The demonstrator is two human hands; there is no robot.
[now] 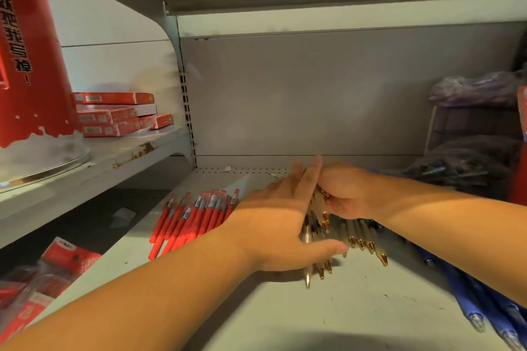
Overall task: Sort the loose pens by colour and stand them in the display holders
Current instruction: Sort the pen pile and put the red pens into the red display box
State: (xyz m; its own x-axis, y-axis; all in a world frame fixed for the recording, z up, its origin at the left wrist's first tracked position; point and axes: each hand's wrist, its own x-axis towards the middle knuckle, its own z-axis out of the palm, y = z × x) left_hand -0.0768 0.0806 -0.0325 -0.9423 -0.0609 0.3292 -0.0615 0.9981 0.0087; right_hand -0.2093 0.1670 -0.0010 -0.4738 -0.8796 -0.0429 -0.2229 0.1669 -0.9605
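Note:
Several clear pens with gold tips [360, 238] lie in a bunch at the middle of the white shelf [328, 316]. My left hand [281, 219] lies flat against the bunch's left side, fingers straight. My right hand [343, 194] curls round the upper ends of the same bunch. A row of several red pens [194, 216] lies to the left of my hands. Several blue pens [470, 293] lie along the right edge. No display holder is plainly seen.
A bag of dark pens [459, 168] and a wire basket [470, 122] stand at the back right. On the neighbouring shelf to the left sit red boxes [119, 114] and a large red cylinder [31, 51]. Red packets [42, 279] lie lower left.

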